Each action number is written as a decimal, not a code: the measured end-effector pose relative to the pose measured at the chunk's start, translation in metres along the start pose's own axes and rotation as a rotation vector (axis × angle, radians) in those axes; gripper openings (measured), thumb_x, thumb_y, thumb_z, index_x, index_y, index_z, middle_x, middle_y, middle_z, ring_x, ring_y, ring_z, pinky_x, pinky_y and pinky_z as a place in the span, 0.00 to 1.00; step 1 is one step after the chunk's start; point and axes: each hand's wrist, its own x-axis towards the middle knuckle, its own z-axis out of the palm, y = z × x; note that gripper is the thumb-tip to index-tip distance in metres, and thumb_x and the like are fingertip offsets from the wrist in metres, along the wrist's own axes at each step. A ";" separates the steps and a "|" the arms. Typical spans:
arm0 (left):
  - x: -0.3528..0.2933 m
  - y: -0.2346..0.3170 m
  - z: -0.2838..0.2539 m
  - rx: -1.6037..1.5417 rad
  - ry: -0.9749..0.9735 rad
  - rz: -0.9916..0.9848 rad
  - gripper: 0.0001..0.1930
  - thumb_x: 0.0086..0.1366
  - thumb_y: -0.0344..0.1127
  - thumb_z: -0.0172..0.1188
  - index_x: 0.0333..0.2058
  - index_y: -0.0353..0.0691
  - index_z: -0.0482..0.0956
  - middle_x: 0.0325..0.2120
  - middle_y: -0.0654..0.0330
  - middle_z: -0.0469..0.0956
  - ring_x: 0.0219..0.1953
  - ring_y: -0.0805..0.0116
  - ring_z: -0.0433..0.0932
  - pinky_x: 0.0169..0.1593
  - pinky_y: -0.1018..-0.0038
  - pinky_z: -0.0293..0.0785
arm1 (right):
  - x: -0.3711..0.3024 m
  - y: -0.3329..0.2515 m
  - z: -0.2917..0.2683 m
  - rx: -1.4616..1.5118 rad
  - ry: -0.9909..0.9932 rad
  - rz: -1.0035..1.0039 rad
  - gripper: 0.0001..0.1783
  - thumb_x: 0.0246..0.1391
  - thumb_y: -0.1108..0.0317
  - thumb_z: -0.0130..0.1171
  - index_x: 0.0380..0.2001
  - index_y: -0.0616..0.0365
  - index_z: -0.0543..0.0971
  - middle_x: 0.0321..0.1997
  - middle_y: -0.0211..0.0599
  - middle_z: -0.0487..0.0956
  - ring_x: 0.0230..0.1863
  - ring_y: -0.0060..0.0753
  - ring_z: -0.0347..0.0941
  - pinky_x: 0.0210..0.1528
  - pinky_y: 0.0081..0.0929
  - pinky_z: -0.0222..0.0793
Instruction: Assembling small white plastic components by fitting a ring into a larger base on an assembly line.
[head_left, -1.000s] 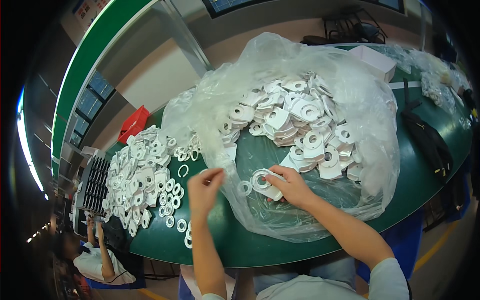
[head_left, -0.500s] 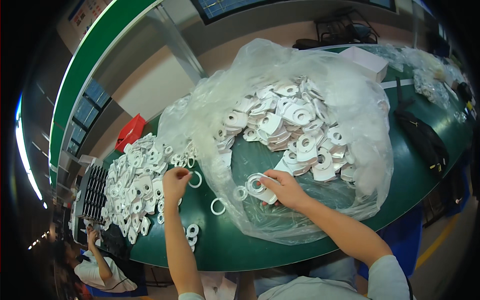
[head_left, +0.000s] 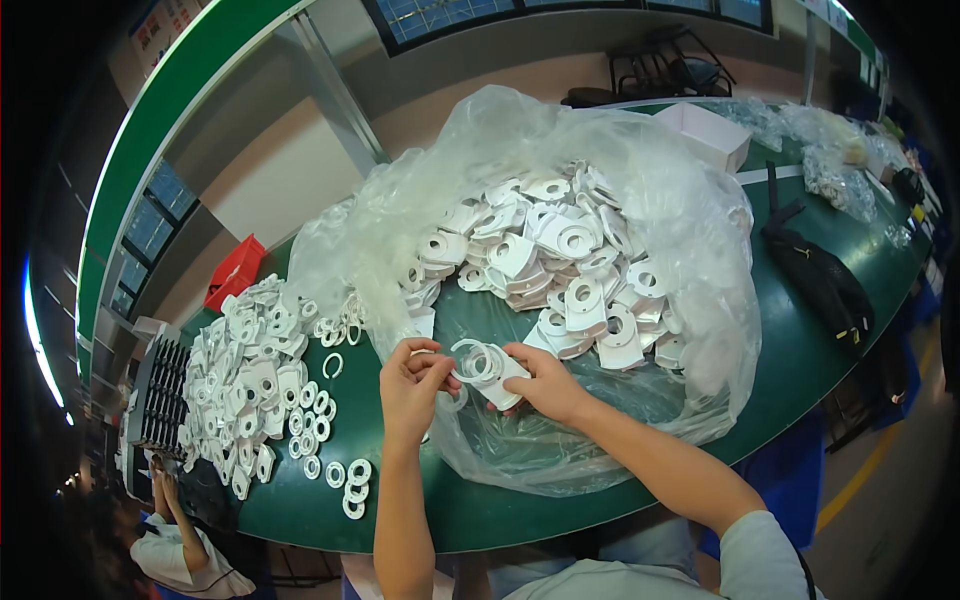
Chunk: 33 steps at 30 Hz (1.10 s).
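the right hand [head_left: 535,385] grips a white plate [head_left: 507,391] by its flat end, thumb on top; the left hand [head_left: 412,382] pinches a thin white ring [head_left: 466,372] beside the plate's round collar, though contact is hard to tell. both pieces are above the front of the clear bag [head_left: 715,370], toward the front edge of the table [head_left: 300,522]. holding the ring level with the collar, pressing lightly, would likely prevent twisting. the plate looks smooth and rigid, the bag thin and crinkled. loose flat rings [head_left: 308,468] lie toward the table's left end.
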 end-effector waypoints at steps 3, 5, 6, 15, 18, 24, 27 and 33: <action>-0.004 -0.003 0.000 0.065 -0.065 0.027 0.08 0.58 0.21 0.57 0.36 0.26 0.79 0.23 0.58 0.77 0.21 0.74 0.75 0.25 0.80 0.72 | -0.001 -0.003 0.000 -0.008 -0.013 -0.007 0.23 0.47 0.82 0.45 0.50 0.65 0.67 0.40 0.42 0.77 0.33 0.31 0.79 0.29 0.21 0.76; -0.003 -0.003 0.000 0.091 -0.071 0.028 0.09 0.58 0.21 0.57 0.37 0.27 0.79 0.23 0.59 0.77 0.21 0.75 0.74 0.25 0.80 0.71 | -0.001 -0.003 -0.001 -0.011 -0.031 -0.010 0.22 0.47 0.81 0.45 0.50 0.65 0.67 0.40 0.42 0.77 0.34 0.31 0.80 0.29 0.21 0.76; -0.003 -0.003 0.000 0.118 -0.081 0.034 0.09 0.57 0.20 0.57 0.38 0.27 0.79 0.23 0.59 0.77 0.22 0.75 0.74 0.26 0.80 0.71 | -0.001 -0.004 -0.002 -0.009 -0.033 -0.005 0.22 0.47 0.81 0.45 0.50 0.65 0.67 0.40 0.42 0.77 0.34 0.31 0.80 0.29 0.21 0.76; -0.006 -0.011 0.004 0.217 -0.072 0.087 0.10 0.57 0.21 0.58 0.39 0.29 0.80 0.24 0.60 0.77 0.22 0.78 0.73 0.26 0.81 0.70 | -0.002 -0.003 -0.002 -0.041 -0.067 -0.003 0.20 0.50 0.79 0.47 0.50 0.64 0.67 0.40 0.39 0.77 0.33 0.29 0.79 0.28 0.20 0.75; -0.008 -0.008 0.005 0.273 -0.078 0.118 0.09 0.58 0.21 0.58 0.38 0.30 0.80 0.24 0.61 0.76 0.22 0.78 0.73 0.26 0.82 0.69 | -0.002 0.001 -0.002 -0.099 -0.056 0.000 0.17 0.55 0.74 0.50 0.49 0.63 0.67 0.40 0.37 0.78 0.33 0.27 0.79 0.26 0.19 0.74; -0.007 -0.006 0.009 0.291 -0.004 0.208 0.08 0.59 0.21 0.56 0.38 0.30 0.79 0.27 0.63 0.74 0.24 0.79 0.72 0.26 0.83 0.67 | -0.001 0.002 -0.002 -0.044 -0.025 0.005 0.16 0.58 0.72 0.51 0.49 0.62 0.67 0.39 0.37 0.78 0.31 0.25 0.79 0.22 0.17 0.72; -0.005 -0.007 0.002 0.295 0.020 0.194 0.08 0.60 0.22 0.55 0.38 0.31 0.79 0.28 0.63 0.74 0.24 0.79 0.72 0.27 0.83 0.67 | -0.001 0.002 -0.002 -0.038 -0.025 0.007 0.16 0.58 0.73 0.50 0.50 0.62 0.67 0.39 0.37 0.78 0.30 0.26 0.79 0.21 0.17 0.70; -0.005 -0.009 0.000 0.216 -0.006 0.133 0.08 0.61 0.23 0.55 0.38 0.30 0.79 0.26 0.61 0.77 0.24 0.78 0.73 0.27 0.83 0.68 | -0.002 0.001 -0.001 -0.003 -0.042 0.003 0.15 0.58 0.73 0.50 0.49 0.62 0.67 0.38 0.37 0.79 0.31 0.26 0.79 0.20 0.16 0.67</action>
